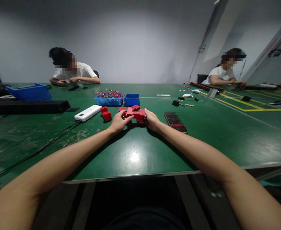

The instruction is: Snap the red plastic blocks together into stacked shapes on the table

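Note:
A red block-shaped part (136, 115) is held between my two hands, a little above the green table (135, 159). My left hand (120, 121) grips its left end between thumb and fingers. At the right end, my right hand (151, 119) has its fingers closed round the part. More red blocks (136, 107) lie just behind my hands, partly hidden by them. To the left of my left hand rest other red blocks (106, 115), close to a white power bank (88, 113).
Behind the blocks stand a blue bin of coloured wires (109, 99) and a smaller blue bin (132, 99). A phone (175, 122) lies right of my hands, with pliers (185, 104) beyond. A black cable (47, 145) crosses the left side. Two people sit across the table.

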{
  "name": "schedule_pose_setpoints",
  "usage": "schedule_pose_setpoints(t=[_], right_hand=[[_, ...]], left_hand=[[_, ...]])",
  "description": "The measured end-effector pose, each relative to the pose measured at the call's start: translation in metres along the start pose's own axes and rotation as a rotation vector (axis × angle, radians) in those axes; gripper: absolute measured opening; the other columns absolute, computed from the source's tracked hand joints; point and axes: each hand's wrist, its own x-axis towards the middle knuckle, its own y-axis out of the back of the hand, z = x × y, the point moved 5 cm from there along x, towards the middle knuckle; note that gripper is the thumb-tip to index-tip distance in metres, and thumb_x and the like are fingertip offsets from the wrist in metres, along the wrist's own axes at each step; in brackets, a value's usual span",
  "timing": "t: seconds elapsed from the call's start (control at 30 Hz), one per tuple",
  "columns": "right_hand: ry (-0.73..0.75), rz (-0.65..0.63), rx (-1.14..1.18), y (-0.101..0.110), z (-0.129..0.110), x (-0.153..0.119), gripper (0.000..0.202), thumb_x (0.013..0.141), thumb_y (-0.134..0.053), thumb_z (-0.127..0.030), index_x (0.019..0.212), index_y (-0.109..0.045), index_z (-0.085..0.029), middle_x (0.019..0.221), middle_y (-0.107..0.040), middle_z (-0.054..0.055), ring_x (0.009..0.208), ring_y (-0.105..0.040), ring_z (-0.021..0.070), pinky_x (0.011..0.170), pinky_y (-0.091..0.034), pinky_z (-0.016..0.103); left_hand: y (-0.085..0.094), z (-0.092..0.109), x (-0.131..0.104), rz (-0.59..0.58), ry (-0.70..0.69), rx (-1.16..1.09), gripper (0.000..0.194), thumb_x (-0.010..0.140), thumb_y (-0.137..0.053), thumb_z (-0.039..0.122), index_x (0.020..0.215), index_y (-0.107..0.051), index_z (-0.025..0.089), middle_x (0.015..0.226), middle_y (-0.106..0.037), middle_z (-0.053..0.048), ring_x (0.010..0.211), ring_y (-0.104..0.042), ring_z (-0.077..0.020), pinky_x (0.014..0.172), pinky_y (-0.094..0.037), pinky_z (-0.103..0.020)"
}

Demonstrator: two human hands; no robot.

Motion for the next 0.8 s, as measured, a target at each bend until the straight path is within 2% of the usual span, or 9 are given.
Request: schedule_pose_setpoints(t=[0.13, 0.27, 0.33, 0.47, 0.8], right_hand=[[-0.011, -0.054, -0.02, -0.003, -0.002, -0.005, 0.03, 0.103, -0.035, -0.038, 0.105, -0.058, -0.019, 0.075, -0.069, 0.002, 0.053, -0.064, 0.0115, 0.048, -0.05, 0.021], [0.002, -0.126, -0.022, -0.005, -0.005, -0.008, 0.03, 0.097, -0.049, -0.047, 0.102, -0.058, -0.019, 0.077, -0.071, 0.004, 0.055, -0.066, 0.0118, 0.046, -0.048, 0.019], [0.008, -0.165, -0.04, -0.006, -0.006, -0.01, 0.028, 0.094, -0.056, -0.046, 0.098, -0.058, -0.019, 0.075, -0.071, 0.004, 0.056, -0.067, 0.0119, 0.047, -0.049, 0.018], [0.022, -0.208, -0.094, -0.007, -0.006, -0.012, 0.023, 0.095, -0.055, -0.041, 0.09, -0.057, -0.018, 0.066, -0.068, 0.003, 0.055, -0.067, 0.0113, 0.049, -0.049, 0.018], [0.024, -0.204, -0.14, -0.009, -0.005, -0.012, 0.033, 0.091, -0.058, -0.05, 0.09, -0.057, -0.017, 0.06, -0.066, 0.003, 0.052, -0.064, 0.0121, 0.047, -0.048, 0.019]], left_hand=[[0.001, -0.004, 0.0, 0.039, 0.056, -0.042, 0.063, 0.069, -0.07, 0.06, 0.108, -0.066, 0.01, 0.078, -0.066, -0.004, 0.059, -0.052, -0.0122, 0.056, -0.041, -0.025], [0.001, -0.007, 0.0, 0.054, 0.132, -0.098, 0.065, 0.065, -0.072, 0.066, 0.1, -0.066, 0.012, 0.064, -0.057, 0.002, 0.052, -0.047, -0.0098, 0.049, -0.035, -0.023], [0.002, -0.007, -0.001, 0.075, 0.182, -0.107, 0.065, 0.062, -0.071, 0.071, 0.091, -0.064, 0.013, 0.063, -0.055, 0.002, 0.052, -0.047, -0.0097, 0.05, -0.036, -0.023], [0.004, -0.004, -0.002, 0.104, 0.215, -0.107, 0.064, 0.062, -0.067, 0.076, 0.08, -0.06, 0.015, 0.063, -0.055, 0.002, 0.053, -0.049, -0.0105, 0.051, -0.037, -0.025], [0.005, -0.004, -0.001, 0.111, 0.218, -0.059, 0.063, 0.065, -0.062, 0.079, 0.073, -0.057, 0.017, 0.055, -0.055, 0.002, 0.051, -0.052, -0.0125, 0.052, -0.039, -0.025]])
